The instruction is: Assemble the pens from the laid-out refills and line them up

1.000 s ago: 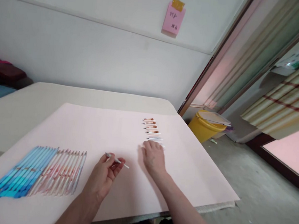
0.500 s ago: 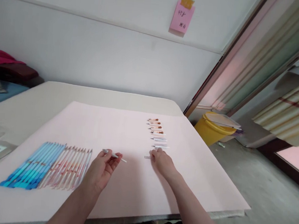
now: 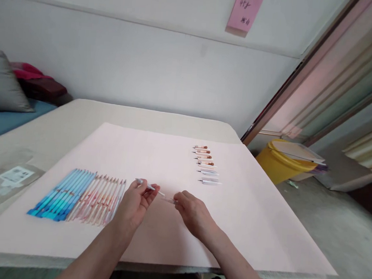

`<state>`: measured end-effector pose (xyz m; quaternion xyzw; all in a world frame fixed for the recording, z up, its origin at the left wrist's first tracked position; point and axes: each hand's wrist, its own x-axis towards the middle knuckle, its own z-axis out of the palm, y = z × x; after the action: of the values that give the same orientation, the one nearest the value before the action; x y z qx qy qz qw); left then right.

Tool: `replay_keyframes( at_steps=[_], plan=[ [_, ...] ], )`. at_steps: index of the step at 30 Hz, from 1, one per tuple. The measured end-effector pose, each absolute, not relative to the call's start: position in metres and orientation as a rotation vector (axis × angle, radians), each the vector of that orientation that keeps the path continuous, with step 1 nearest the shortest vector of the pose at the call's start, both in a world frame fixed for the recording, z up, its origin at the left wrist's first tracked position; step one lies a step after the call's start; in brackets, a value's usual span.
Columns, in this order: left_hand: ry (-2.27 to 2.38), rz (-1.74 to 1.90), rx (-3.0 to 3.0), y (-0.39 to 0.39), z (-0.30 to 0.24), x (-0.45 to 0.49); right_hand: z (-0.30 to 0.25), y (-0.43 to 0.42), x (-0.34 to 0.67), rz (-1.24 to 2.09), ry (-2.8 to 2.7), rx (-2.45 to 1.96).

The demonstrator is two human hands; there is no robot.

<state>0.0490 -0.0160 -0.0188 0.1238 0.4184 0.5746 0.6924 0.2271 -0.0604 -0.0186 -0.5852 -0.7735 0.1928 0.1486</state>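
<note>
Over the pink sheet (image 3: 256, 232), its bare middle gives you room to work. Your left hand (image 3: 136, 205) pinches the white pen (image 3: 150, 186) between thumb and fingers, the thin end aimed toward your right hand (image 3: 197, 212); a steady, light hold should serve best. Your right fingertips pinch the small clear piece (image 3: 169, 200), just beside that thin end; you can't tell whether they touch. Line both up straight and work gently, since the thin end could bend.
</note>
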Motion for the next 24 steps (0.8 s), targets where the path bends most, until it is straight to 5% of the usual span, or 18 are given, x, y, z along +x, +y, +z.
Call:
replay_keyframes(
  at_steps=[24],
  plan=[
    [1.072,1.138,0.515,-0.03,-0.018,0.056,-0.021,-0.07,0.209,0.25,-2.241,-1.733]
  ],
)
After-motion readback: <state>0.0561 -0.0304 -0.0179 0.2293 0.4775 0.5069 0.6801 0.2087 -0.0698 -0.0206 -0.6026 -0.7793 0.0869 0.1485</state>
